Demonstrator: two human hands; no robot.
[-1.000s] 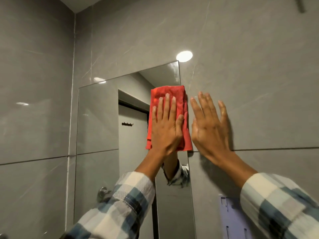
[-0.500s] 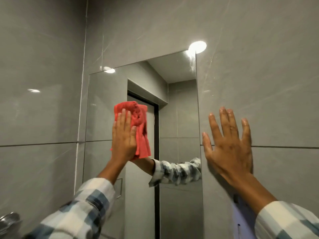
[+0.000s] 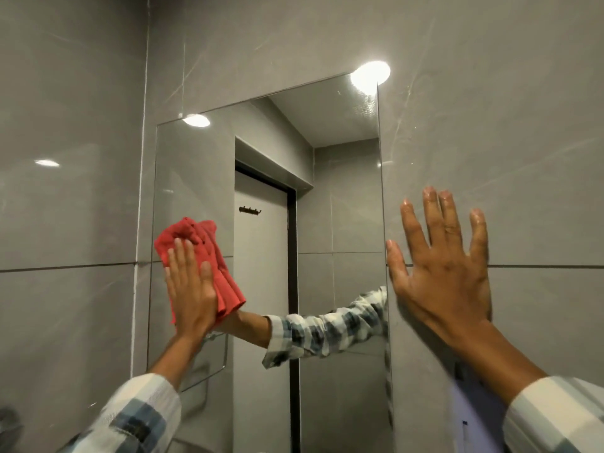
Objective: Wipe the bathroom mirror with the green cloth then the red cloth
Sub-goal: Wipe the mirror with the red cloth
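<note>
The frameless bathroom mirror [image 3: 336, 197] hangs on a grey tiled wall. A crumpled red cloth [image 3: 209, 256] lies against the glass near the mirror's left edge. My left hand [image 3: 191, 289] presses flat on the cloth, fingers pointing up. Flat on the wall tile just right of the mirror's right edge rests my right hand [image 3: 441, 269], fingers spread and holding nothing. The mirror reflects my checked sleeve and a door. No green cloth is in view.
Grey glossy tiles [image 3: 65, 191] surround the mirror, with a corner joint left of it. A pale purple object [image 3: 470, 416] hangs on the wall low at the right, under my right forearm. A metal fitting [image 3: 9, 420] shows at the lower left edge.
My left hand has slid the red cloth leftward and down across the glass, from the right edge to the left edge, and the cloth has bunched up. My right hand stays on the wall.
</note>
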